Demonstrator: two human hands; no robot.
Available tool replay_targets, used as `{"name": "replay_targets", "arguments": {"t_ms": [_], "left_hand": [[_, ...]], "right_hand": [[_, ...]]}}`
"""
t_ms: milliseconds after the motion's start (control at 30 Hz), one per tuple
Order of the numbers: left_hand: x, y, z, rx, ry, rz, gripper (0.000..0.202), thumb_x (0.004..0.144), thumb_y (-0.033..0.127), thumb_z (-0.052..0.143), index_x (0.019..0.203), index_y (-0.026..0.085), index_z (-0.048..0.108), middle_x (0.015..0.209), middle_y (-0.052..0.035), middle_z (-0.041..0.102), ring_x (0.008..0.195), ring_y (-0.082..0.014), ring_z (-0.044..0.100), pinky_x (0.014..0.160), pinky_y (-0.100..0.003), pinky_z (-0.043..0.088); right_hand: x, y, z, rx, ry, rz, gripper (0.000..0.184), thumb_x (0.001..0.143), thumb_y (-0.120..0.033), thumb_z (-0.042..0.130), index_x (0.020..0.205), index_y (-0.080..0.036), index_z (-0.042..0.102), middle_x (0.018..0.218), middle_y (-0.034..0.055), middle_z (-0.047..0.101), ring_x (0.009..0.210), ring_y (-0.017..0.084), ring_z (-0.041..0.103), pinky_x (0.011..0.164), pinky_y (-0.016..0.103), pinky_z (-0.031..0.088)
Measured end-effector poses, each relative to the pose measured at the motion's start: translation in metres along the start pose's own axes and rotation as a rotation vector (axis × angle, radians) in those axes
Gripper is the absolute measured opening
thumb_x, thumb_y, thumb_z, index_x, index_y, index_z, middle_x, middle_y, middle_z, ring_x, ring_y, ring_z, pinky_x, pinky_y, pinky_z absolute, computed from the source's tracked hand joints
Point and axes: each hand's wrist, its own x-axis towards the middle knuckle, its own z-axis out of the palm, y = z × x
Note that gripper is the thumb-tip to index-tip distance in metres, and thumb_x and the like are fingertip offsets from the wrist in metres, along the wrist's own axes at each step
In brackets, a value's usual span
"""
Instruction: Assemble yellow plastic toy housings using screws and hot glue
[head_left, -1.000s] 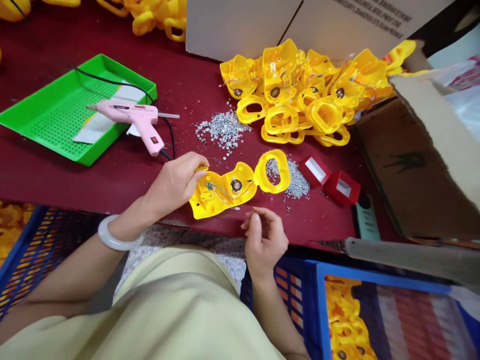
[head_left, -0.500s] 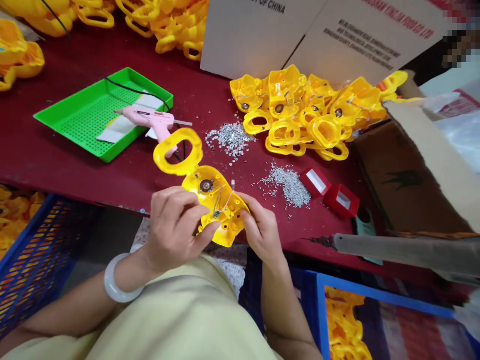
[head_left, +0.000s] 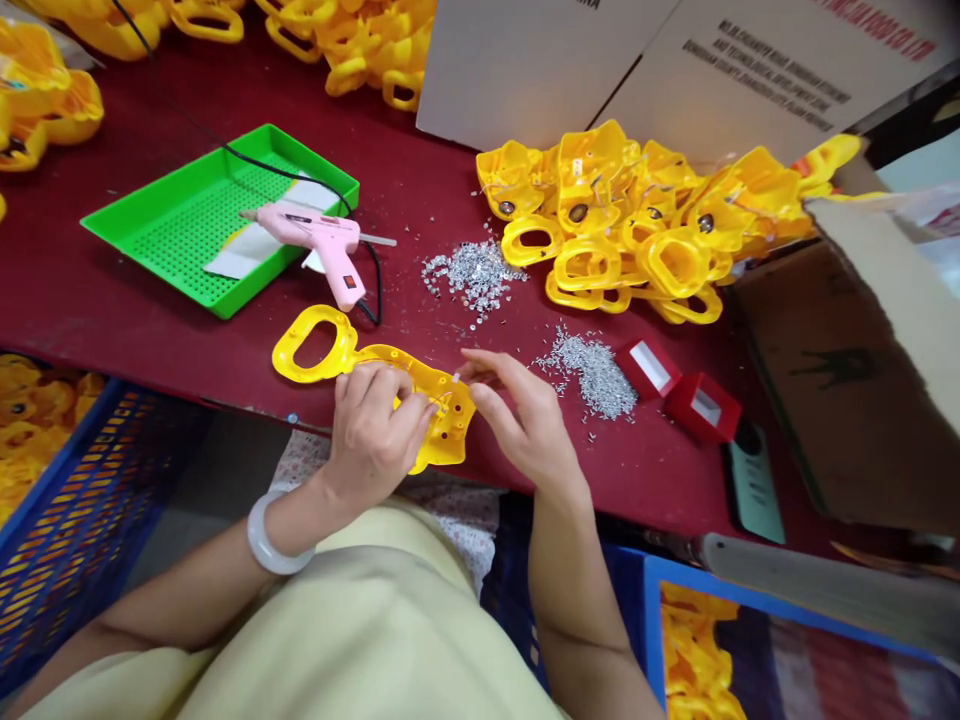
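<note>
My left hand (head_left: 371,435) grips a flat yellow plastic part (head_left: 442,412), with its fingers across the wired middle, which they mostly hide. The part's open ring handle (head_left: 311,345) reaches left over the dark red table (head_left: 247,345). My right hand (head_left: 525,410) sits just to the right, its fingertips pinched at the part's edge on a tiny silver piece (head_left: 455,377). A loose heap of small silver bits (head_left: 592,375) lies close to my right hand.
A pink hot glue gun (head_left: 315,235) rests on a green tray (head_left: 217,220). Another silver heap (head_left: 474,275) lies nearby. Beyond it are many yellow parts (head_left: 600,220). Two small red boxes (head_left: 679,385) stand right. Blue crates (head_left: 75,500) of yellow parts stand below the table edge.
The yellow part has swung round, its ring now pointing left rather than up-left. It lies flatter and lower. My right fingertips have moved onto its upper edge.
</note>
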Motion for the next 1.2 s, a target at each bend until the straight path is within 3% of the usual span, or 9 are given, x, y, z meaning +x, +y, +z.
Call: {"name": "replay_targets", "arguments": {"t_ms": [200,367,500,633,700,767,867,1033,1200], "left_hand": [[0.005,0.000,0.001,-0.155,-0.030,-0.015,0.006,0.089,0.017,0.059,0.086,0.017,0.064,0.100,-0.0095,0.066,0.102,-0.0257,0.053,0.087,-0.043,0.040],[0.015,0.003,0.004,-0.367,-0.142,-0.042,0.012,0.094,0.018,0.051,0.086,0.018,0.060,0.088,-0.0038,0.069,0.093,-0.0204,0.060,0.085,-0.040,0.040],[0.018,0.006,0.007,-0.379,-0.139,-0.044,0.019,0.096,0.023,0.049,0.080,0.018,0.056,0.077,-0.0019,0.064,0.079,-0.0179,0.058,0.077,-0.037,0.041],[0.019,0.008,0.011,-0.295,-0.119,0.015,0.013,0.093,0.017,0.049,0.082,0.017,0.056,0.092,-0.0075,0.067,0.104,-0.0250,0.060,0.089,-0.045,0.046],[0.021,0.007,0.014,-0.302,-0.161,0.097,0.012,0.092,0.012,0.045,0.088,0.016,0.056,0.107,-0.0113,0.066,0.124,-0.0274,0.054,0.103,-0.050,0.044],[0.023,0.005,0.017,-0.326,-0.229,0.167,0.017,0.092,0.008,0.039,0.092,0.015,0.055,0.110,-0.0124,0.066,0.126,-0.0247,0.055,0.109,-0.048,0.044],[0.023,0.002,0.019,-0.300,-0.262,0.192,0.019,0.093,0.007,0.037,0.096,0.013,0.055,0.104,-0.0122,0.068,0.115,-0.0228,0.062,0.104,-0.043,0.049],[0.008,-0.003,0.012,-0.223,-0.142,0.070,0.014,0.092,0.005,0.043,0.093,0.011,0.056,0.106,-0.0158,0.070,0.112,-0.0250,0.065,0.096,-0.042,0.050],[-0.005,-0.026,-0.010,-0.149,-0.050,-0.090,0.013,0.091,0.004,0.046,0.095,0.012,0.054,0.102,-0.0131,0.070,0.114,-0.0246,0.064,0.095,-0.041,0.048]], "right_hand": [[0.006,-0.011,0.002,0.024,0.099,0.028,0.008,0.089,-0.024,0.063,0.083,-0.020,0.066,0.078,-0.0011,0.066,0.067,0.010,0.057,0.063,0.024,0.047],[-0.009,-0.008,0.008,0.184,0.267,0.228,0.007,0.083,-0.027,0.070,0.080,-0.021,0.068,0.078,-0.0007,0.070,0.069,0.012,0.062,0.064,0.026,0.049],[-0.018,-0.006,0.023,0.347,0.494,0.318,0.011,0.078,-0.028,0.073,0.075,-0.020,0.066,0.074,-0.0006,0.068,0.069,0.013,0.062,0.065,0.027,0.052],[-0.023,-0.002,0.038,0.459,0.594,0.431,0.019,0.079,-0.036,0.073,0.075,-0.019,0.065,0.074,0.0000,0.067,0.063,0.011,0.059,0.061,0.026,0.051],[-0.024,0.002,0.041,0.522,0.596,0.455,0.021,0.079,-0.038,0.073,0.078,-0.019,0.065,0.075,-0.0006,0.066,0.058,0.009,0.054,0.057,0.024,0.048],[-0.023,0.005,0.041,0.583,0.567,0.455,0.022,0.079,-0.038,0.074,0.079,-0.019,0.064,0.072,-0.0023,0.063,0.055,0.007,0.050,0.053,0.023,0.044],[-0.019,0.005,0.035,0.574,0.516,0.442,0.020,0.080,-0.037,0.072,0.079,-0.019,0.064,0.072,-0.0027,0.062,0.054,0.007,0.048,0.052,0.022,0.043],[0.006,-0.006,0.023,0.386,0.534,0.359,0.021,0.084,-0.038,0.068,0.097,-0.022,0.069,0.100,0.0034,0.069,0.077,0.011,0.062,0.069,0.026,0.053],[0.070,-0.009,0.042,0.436,0.179,0.334,0.034,0.079,-0.043,0.072,0.103,-0.018,0.068,0.104,0.0081,0.073,0.093,0.019,0.069,0.085,0.038,0.057]]}}
